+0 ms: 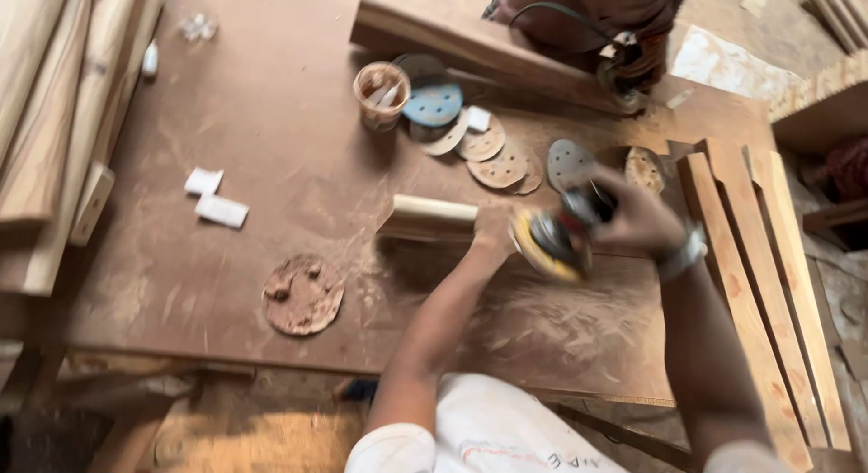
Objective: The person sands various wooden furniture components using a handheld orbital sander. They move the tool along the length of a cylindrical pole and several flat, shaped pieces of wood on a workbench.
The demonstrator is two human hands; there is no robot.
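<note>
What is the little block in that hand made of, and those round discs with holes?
The pale rectangular block in the left hand looks like bare, unvarnished wood with a smooth matt face. The tan round discs look like sandpaper: thin, flat, dull and punched with holes.

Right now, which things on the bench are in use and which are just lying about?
In use:
left hand on wood block
right hand holding sander

Lying about:
sanding discs
cup
white scraps
round pad
slats

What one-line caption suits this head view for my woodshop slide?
Left hand steadies a small wood block while the right hand grips a yellow-rimmed sander over a dusty workbench.
</note>
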